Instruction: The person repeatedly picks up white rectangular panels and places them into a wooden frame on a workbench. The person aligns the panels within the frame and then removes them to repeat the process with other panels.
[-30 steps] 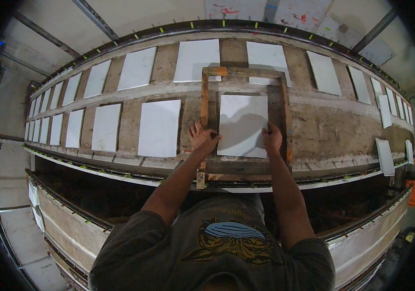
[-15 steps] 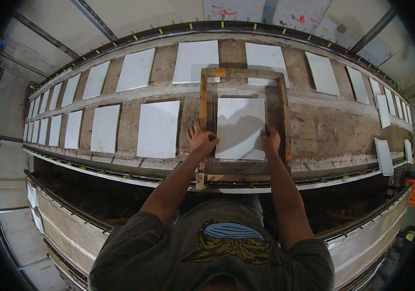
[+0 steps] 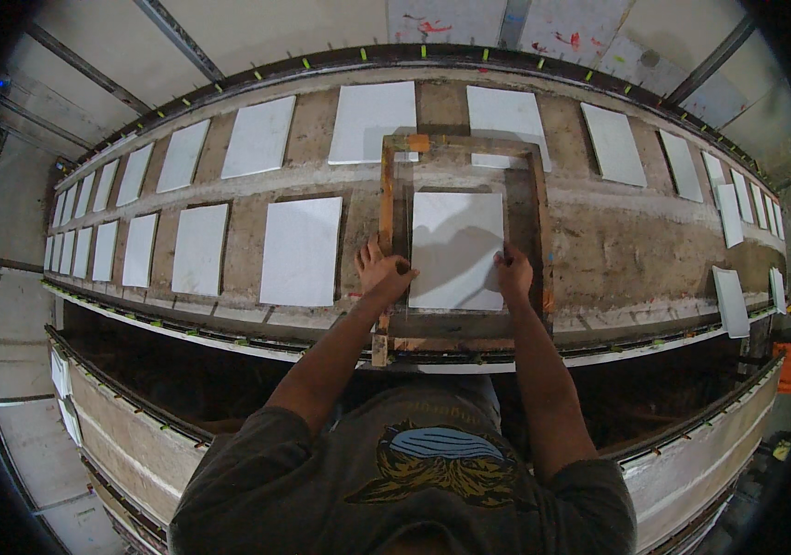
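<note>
A white rectangular sheet [image 3: 455,236] lies within a wooden frame [image 3: 387,199] in front of me, and shadows of my arms fall across it. Dark see-through mesh seems to span the frame; whether the sheet rests over or under it I cannot tell. My left hand [image 3: 382,274] pinches at the sheet's left edge with thumb and forefinger, its other fingers fanned out by the frame's left bar. At the right edge, my right hand [image 3: 515,273] is closed, thumb and fingers pinching the sheet's side.
The frame stands on a long brown-stained table [image 3: 617,245]. Two rows of white pieces run along it, including one left of the frame [image 3: 301,252] and one curling at the right [image 3: 731,301]. Orange tape [image 3: 418,143] marks the frame's far bar. Another table [image 3: 136,421] is behind me.
Both hands keep their places at the sheet's two sides. The whole view has shifted slightly, with the table a little lower in the picture; nothing else visibly differs.
</note>
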`<control>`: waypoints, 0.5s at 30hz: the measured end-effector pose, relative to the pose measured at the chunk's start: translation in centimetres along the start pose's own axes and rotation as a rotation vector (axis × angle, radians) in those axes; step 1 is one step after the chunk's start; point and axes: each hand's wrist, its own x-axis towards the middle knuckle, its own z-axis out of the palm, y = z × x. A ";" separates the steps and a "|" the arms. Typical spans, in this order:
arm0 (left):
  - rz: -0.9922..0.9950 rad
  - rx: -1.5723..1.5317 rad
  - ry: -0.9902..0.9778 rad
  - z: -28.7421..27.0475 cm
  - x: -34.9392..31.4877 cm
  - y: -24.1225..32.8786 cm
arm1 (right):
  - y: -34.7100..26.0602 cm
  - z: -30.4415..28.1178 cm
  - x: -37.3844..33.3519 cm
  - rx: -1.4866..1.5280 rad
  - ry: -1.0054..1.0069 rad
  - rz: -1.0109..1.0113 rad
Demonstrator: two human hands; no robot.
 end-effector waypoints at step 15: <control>0.024 -0.024 0.024 1.4 0.3 -1.1 | -0.8 -0.6 -0.2 0.110 -0.080 0.083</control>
